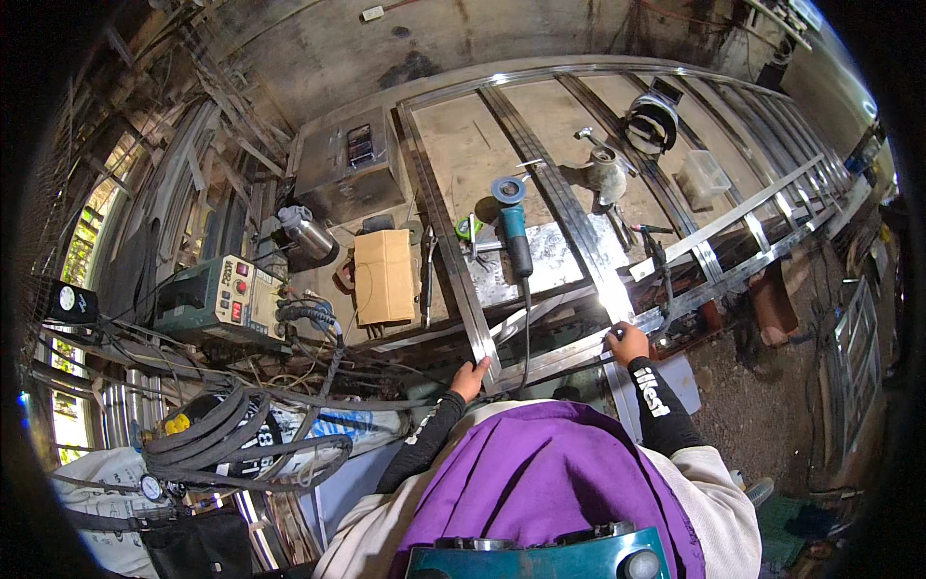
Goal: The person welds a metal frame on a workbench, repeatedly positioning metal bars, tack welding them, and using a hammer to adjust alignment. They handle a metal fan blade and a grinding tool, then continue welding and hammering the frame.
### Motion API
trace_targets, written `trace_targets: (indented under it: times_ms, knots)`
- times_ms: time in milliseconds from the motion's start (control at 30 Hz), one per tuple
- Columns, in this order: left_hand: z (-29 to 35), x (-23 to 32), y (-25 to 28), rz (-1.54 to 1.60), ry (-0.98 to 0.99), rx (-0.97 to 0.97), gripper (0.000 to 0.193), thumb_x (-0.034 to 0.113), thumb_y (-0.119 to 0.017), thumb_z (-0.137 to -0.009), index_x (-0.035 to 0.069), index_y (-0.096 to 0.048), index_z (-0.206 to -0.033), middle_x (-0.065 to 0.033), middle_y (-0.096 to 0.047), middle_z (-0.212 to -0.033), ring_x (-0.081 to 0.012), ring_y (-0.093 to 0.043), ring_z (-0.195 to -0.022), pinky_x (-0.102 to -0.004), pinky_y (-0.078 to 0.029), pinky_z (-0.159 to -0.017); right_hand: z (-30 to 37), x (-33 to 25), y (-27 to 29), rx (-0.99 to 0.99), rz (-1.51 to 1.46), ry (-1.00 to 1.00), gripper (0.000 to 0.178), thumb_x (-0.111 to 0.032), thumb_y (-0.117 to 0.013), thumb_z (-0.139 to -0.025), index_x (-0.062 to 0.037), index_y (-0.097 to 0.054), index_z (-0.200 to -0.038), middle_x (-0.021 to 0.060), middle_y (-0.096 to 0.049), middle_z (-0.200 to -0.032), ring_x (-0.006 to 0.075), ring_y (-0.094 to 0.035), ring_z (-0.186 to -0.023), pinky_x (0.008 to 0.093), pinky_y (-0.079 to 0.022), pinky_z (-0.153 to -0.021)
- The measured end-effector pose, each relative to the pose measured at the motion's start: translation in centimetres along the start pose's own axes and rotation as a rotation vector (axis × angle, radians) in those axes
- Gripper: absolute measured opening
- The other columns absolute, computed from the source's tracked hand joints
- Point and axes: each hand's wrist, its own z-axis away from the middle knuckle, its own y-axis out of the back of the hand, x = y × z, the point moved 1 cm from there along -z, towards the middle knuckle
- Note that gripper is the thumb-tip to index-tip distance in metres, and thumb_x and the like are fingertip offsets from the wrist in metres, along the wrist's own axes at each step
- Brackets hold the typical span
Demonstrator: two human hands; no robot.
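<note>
A long, ladder-like metal frame [455, 262] of shiny square tubes lies across the worktable. My left hand [470, 380] is closed around its near left corner. Further right, my right hand [629, 344] grips the near rail where a crossbar meets it, fingers bent over the tube. Between the frame's bars, ahead of my hands, rests a teal angle grinder [516, 236] with its disc at the far end and its cord hanging toward me. Just left of the grinder is a green tape measure [469, 228]. A welding torch [656, 253] with a dark cable lies beyond my right hand.
A welding mask [652, 124] and a clear plastic box [704, 179] sit farther right. To the left are a cardboard piece [383, 275], a steel flask [307, 234], a metal box [352, 169] and a welding machine [220, 299]. Coiled hoses [217, 434] lie at lower left.
</note>
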Motion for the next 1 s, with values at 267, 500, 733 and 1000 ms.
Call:
trace_targets:
  times_ms: [267,500,733,1000]
  knots:
    - [-1.9,-3.4,0.2,0.139,-0.045,-0.101,0.067,0.056,-0.043,-0.103,-0.006,-0.067,-0.113,-0.0231,-0.072,-0.102,-0.0364,-0.070,-0.095,-0.0463,-0.053,-0.080,0.0,-1.0,0.5,-0.042,-0.068,0.017,0.041,-0.034,-0.066,-0.083,-0.0081,-0.071,-0.115,0.0223,-0.072,-0.102,0.0396,-0.070,-0.096,0.0489,-0.055,-0.085]
    - [-5.8,-3.7,2.9,0.453,0.207,-0.629,0.050,0.050,-0.058,-0.101,0.001,-0.061,-0.107,-0.0110,-0.068,-0.088,-0.0228,-0.070,-0.071,-0.0349,-0.056,-0.052,4.5,2.3,-0.4,0.154,-0.301,0.081,0.039,-0.020,-0.066,-0.086,-0.0094,-0.062,-0.124,0.0184,-0.071,-0.102,0.0379,-0.068,-0.097,0.0468,-0.053,-0.087]
    - [-7.4,0.4,5.7,0.293,0.418,-0.832,0.046,0.036,-0.069,-0.096,0.000,-0.062,-0.124,-0.0162,-0.071,-0.111,-0.0337,-0.070,-0.099,-0.0483,-0.060,-0.077,19.7,9.2,-4.8,-0.285,-0.078,-0.375,0.040,-0.034,-0.063,-0.085,-0.0101,-0.069,-0.116,0.0225,-0.071,-0.111,0.0410,-0.067,-0.105,0.0516,-0.054,-0.090]
    - [-15.2,-5.0,5.7,-0.042,0.546,-0.693,0.054,0.059,-0.063,-0.093,0.008,-0.074,-0.108,-0.0059,-0.074,-0.090,-0.0231,-0.068,-0.070,-0.0423,-0.054,-0.066,38.1,21.2,-9.4,-0.264,-0.148,-1.261,0.038,-0.026,-0.059,-0.084,0.0017,-0.075,-0.104,0.0259,-0.070,-0.117,0.0370,-0.069,-0.110,0.0443,-0.056,-0.090]
